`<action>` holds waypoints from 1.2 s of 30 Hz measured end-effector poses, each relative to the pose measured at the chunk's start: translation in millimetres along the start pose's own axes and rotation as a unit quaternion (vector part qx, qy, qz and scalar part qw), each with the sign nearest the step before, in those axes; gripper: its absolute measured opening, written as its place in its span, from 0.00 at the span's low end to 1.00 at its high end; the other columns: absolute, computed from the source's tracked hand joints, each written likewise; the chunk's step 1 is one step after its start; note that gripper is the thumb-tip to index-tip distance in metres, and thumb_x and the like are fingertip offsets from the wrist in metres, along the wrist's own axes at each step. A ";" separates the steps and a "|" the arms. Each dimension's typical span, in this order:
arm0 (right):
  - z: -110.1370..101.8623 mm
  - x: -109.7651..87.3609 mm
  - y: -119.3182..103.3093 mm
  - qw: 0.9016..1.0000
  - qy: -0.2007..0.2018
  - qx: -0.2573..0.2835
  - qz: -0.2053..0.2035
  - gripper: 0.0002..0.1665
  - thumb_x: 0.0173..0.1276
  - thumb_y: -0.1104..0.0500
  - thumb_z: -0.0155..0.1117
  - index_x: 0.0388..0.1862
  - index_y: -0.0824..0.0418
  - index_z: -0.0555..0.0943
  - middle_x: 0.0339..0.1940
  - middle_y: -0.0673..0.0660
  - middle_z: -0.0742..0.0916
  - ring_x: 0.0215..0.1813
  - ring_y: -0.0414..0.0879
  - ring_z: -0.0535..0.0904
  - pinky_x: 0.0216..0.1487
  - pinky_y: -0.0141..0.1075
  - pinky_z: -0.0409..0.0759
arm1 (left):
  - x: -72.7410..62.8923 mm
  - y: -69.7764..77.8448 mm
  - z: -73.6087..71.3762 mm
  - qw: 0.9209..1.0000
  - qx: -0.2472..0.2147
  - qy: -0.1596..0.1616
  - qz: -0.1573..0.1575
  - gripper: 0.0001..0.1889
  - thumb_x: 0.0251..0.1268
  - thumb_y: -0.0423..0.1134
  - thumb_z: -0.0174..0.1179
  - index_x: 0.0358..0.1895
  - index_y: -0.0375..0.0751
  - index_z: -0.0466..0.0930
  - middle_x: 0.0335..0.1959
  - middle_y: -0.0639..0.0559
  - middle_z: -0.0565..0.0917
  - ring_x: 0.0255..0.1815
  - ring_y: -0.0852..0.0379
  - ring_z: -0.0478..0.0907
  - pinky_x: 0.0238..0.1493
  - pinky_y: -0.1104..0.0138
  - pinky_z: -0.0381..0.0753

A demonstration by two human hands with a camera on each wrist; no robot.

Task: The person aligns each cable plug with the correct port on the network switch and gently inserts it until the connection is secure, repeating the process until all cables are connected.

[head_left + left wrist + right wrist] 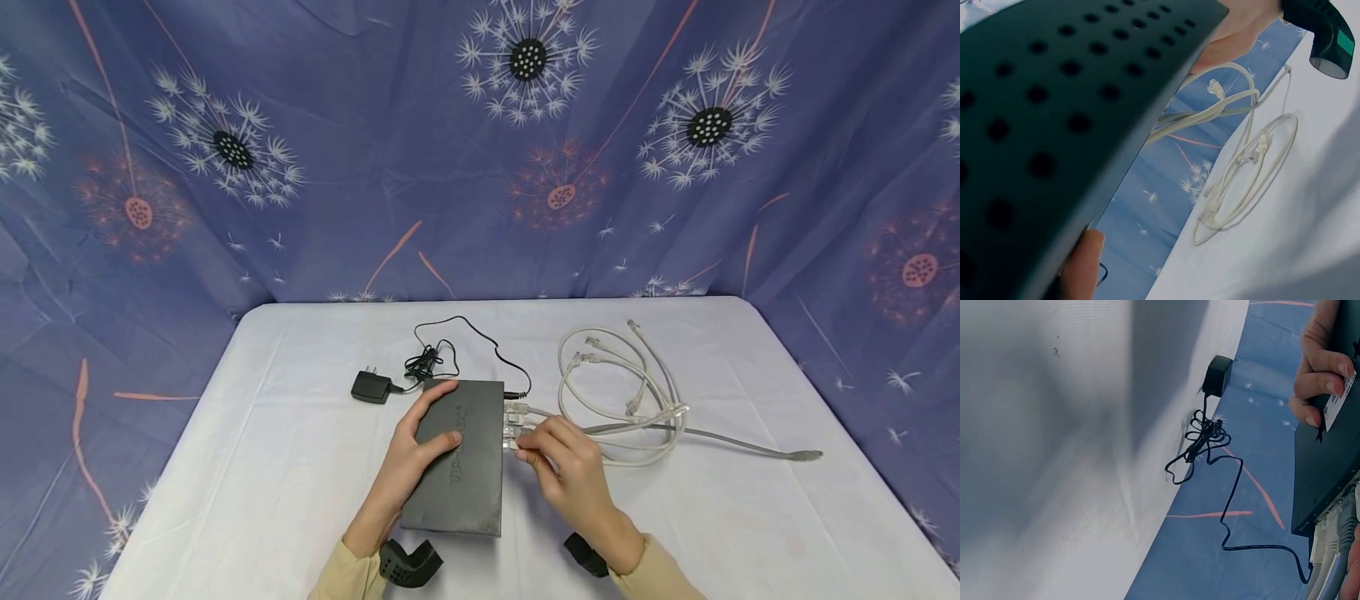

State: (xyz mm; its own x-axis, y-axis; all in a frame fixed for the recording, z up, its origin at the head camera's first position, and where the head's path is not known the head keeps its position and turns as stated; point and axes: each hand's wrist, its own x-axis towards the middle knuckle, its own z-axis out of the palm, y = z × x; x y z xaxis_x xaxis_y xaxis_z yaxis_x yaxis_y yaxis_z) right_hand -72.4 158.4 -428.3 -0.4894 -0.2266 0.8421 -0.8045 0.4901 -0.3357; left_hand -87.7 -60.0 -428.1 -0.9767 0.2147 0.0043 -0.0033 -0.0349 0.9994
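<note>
A dark network switch [474, 492] with raised lettering on top is held above the white table. My left hand [405, 462] grips its left side, thumb on top; in the right wrist view, fingers [1325, 381] curl under it across a white label. At the port side, my right hand [573, 471] pinches a network cable plug [512, 444] against the lowest visible port. Several other network cables [1330, 534], pale and grey, sit in neighbouring ports. A black power plug [516, 395] enters the same side near the far corner. Whether the pinched plug is fully seated is hidden.
A black power adapter [371, 387] with a bundled cord [423, 363] lies behind and left of the switch. Pale cables [660, 383] loop on the table to the right, and a grey cable end [804, 456] extends further right. A patterned blue cloth [375, 167] hangs behind.
</note>
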 end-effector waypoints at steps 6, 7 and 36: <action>1.1 1.4 -1.8 1.000 0.004 0.003 -0.008 0.15 0.69 0.54 0.61 0.25 0.61 0.83 0.26 0.49 0.81 0.28 0.41 0.76 0.31 0.29 0.72 | -1.6 1.7 -0.4 1.000 0.003 -0.002 0.000 0.32 0.58 0.36 0.63 0.67 0.63 0.69 0.67 0.57 0.65 0.63 0.49 0.65 0.59 0.49 0.59; 0.7 1.7 -2.3 1.000 0.002 0.006 -0.008 0.14 0.68 0.55 0.62 0.26 0.61 0.83 0.26 0.49 0.81 0.27 0.41 0.76 0.30 0.29 0.72 | -2.0 2.3 -0.4 1.000 0.002 -0.002 -0.001 0.32 0.58 0.36 0.63 0.67 0.63 0.69 0.67 0.57 0.65 0.63 0.49 0.65 0.59 0.49 0.59; -41.5 30.0 -3.0 0.989 -0.066 0.038 0.126 0.21 0.49 0.79 0.70 0.41 0.62 0.83 0.34 0.52 0.82 0.32 0.41 0.76 0.34 0.26 0.73 | -4.8 2.8 -10.0 0.999 -0.044 -0.002 -0.019 0.32 0.56 0.34 0.63 0.67 0.59 0.70 0.66 0.51 0.67 0.61 0.48 0.67 0.58 0.53 0.62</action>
State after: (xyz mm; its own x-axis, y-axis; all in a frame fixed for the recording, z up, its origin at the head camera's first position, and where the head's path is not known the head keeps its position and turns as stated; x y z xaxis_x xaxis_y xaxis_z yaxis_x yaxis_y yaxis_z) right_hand -70.7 185.0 -384.6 -0.7129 -0.2161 0.6671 -0.6722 0.4817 -0.5623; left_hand -85.2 -70.8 -425.7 -0.9747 0.2210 -0.0339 -0.0601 -0.1128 0.9918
